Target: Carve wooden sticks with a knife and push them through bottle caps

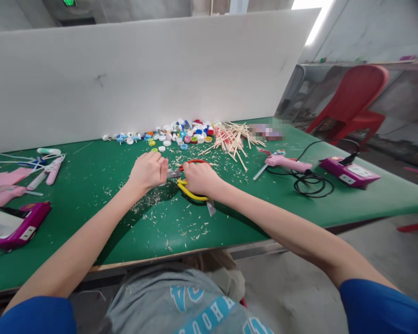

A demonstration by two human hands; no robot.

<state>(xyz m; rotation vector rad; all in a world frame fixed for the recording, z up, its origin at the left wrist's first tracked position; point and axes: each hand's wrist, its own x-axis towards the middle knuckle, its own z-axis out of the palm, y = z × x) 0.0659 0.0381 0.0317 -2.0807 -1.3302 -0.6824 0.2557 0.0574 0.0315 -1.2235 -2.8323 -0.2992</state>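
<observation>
My right hand is closed round the handles of a pair of scissors, one handle red and the other yellow. The metal blades point left, towards my left hand. That hand is a closed fist right at the blade tips, and whatever is in its fingers is hidden. Small pale wood slivers lie scattered on the green table under and around both hands. Beyond the hands are a pile of coloured bottle caps and a heap of thin wooden sticks.
On the right, a pink glue gun with a coiled black cord lies beside a purple power strip. Another purple power strip and pink glue gun parts are at the left. A white board stands along the back, and a red chair is off to the right.
</observation>
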